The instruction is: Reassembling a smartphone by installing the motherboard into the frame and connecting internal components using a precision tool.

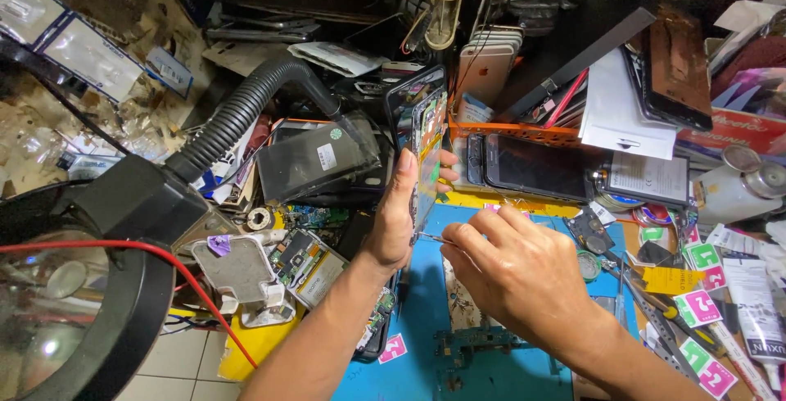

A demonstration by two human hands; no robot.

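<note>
My left hand (395,219) grips an opened smartphone (425,140) and holds it upright on its edge above a blue work mat (417,311). The phone's inner side with coloured parts faces right. My right hand (514,268) pinches a thin metal tool (434,239), whose tip touches the lower edge of the phone. A bare circuit board (475,342) lies on the mat below my right wrist.
A black flexible hose (241,110) and a round magnifier lamp (74,303) stand at the left. Phones and screens (536,167) pile up behind. Another opened phone (307,258), tweezers (655,319), pink and green stickers (700,307) and a glue tube (757,307) crowd the bench.
</note>
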